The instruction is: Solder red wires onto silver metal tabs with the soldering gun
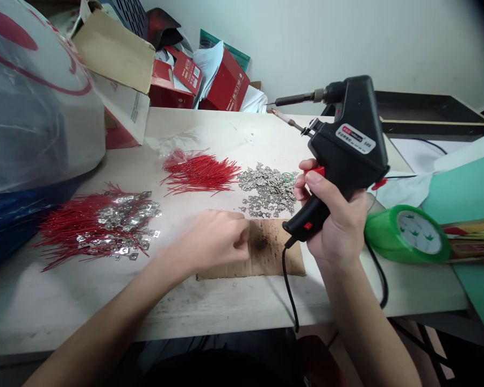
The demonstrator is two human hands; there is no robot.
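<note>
Head view, and here's the action: the right hand [334,215] is clenched firmly around a soldering gun [353,123], a finger hooked on its red trigger, tip pointing far and left above the table. The left hand [213,242] is curled into a loose fist right over the left end of a scorched cardboard [274,258]; whether it's pinching anything, I can't tell. Just far of that, a heap of silver tabs [268,188] sits beside a bundle of red wires [199,172]. Off to the left, more wires and tabs lie tangled in a mixed pile [105,226]. Over on the right, green tape [405,234] lies on the table [36,301], with a bulky plastic bag [32,97] far left!
</note>
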